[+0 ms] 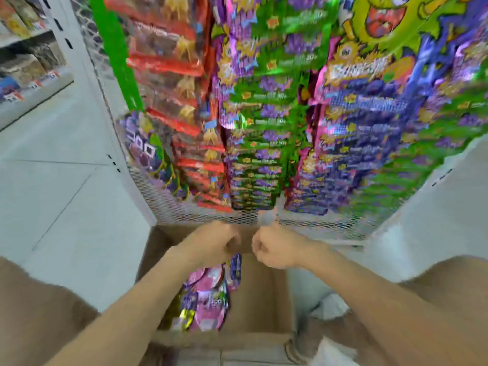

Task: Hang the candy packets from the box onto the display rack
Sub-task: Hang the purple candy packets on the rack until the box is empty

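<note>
An open cardboard box [260,299] stands on the floor below the display rack [184,207], a white mesh panel hung with rows of red, green and purple candy packets [253,143]. Pink and purple candy packets [208,302] lie in the left part of the box. Over the box's far edge, my left hand [214,241] is closed on a bunch of packets, and a purple one [235,268] dangles under it. Just to the right, my right hand [274,249] is curled into a fist. A pale blurred shape pokes up above the fist; what it is cannot be made out.
Pale floor tiles [66,196] stretch to the left. A store shelf with goods and price tags [29,75] runs along the far left. My knees in tan trousers frame the box on both sides. The whole view is motion-blurred.
</note>
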### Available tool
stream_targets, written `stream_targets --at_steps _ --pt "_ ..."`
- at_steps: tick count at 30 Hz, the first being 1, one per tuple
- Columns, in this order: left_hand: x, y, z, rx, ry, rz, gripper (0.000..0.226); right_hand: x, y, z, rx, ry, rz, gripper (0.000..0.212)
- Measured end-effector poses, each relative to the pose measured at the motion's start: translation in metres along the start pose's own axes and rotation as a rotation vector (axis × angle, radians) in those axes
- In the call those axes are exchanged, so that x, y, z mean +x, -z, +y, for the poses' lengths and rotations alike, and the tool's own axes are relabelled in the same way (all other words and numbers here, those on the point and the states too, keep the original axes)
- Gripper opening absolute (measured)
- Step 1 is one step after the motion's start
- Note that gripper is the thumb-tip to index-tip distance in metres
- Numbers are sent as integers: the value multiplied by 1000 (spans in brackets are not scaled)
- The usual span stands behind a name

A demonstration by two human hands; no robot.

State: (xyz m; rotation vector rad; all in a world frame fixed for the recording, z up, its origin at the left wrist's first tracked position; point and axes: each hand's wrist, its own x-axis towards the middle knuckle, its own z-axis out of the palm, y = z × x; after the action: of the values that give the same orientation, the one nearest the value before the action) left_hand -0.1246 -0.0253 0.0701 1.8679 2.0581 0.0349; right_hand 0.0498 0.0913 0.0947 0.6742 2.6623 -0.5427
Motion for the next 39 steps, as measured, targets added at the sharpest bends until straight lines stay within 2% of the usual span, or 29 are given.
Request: stream_targets --at_steps 3,8,11,13,16,18,19,20,22,24,25,27,28,30,32,39 --pt "9 -77 -25 -96 121 -192 23 25 -61 16 132 -89 -99 20" --pt "0 -183 -64 -205 356 -352 32 60 -130 38 338 -252 -151 24" --pt "-11 -221 -74 -232 493 -425 51 83 -170 43 423 -381 -162 26" --pt "-16 -246 -84 -262 555 -449 63 98 -189 40 532 -463 -169 28" --pt "-20 -264 -92 -379 549 -412 74 117 -212 28 652 -568 -140 9" --pt "-21 -270 -95 -423 549 -417 68 126 -225 17 747 -595 -131 14" --pt "-21 -271 -96 -436 562 -425 64 129 -230 12 830 -608 -105 7" --pt "-21 -274 -98 -450 573 -426 63 139 -234 6 909 -591 -30 8" --pt "-20 -273 -99 -476 589 -418 63 173 -270 12 995 -526 54 32" --pt "-19 -272 -100 -496 587 -405 61 213 -337 36 1077 -562 94 55" --pt "-19 -272 -101 -501 586 -406 62 226 -348 39 1120 -601 65 51" --pt "-19 -272 -101 -508 581 -407 61 221 -310 10 1171 -661 87 19" --pt "-20 -272 -101 -515 575 -403 59 210 -272 -9 1120 -720 104 25" --pt "-23 -274 -103 -539 562 -405 51 213 -257 -15 1030 -771 113 72" --pt "-25 -274 -104 -545 552 -423 50 217 -252 -16 976 -815 98 94" --pt "-26 -272 -102 -520 519 -472 59 230 -260 -10 956 -950 66 91"
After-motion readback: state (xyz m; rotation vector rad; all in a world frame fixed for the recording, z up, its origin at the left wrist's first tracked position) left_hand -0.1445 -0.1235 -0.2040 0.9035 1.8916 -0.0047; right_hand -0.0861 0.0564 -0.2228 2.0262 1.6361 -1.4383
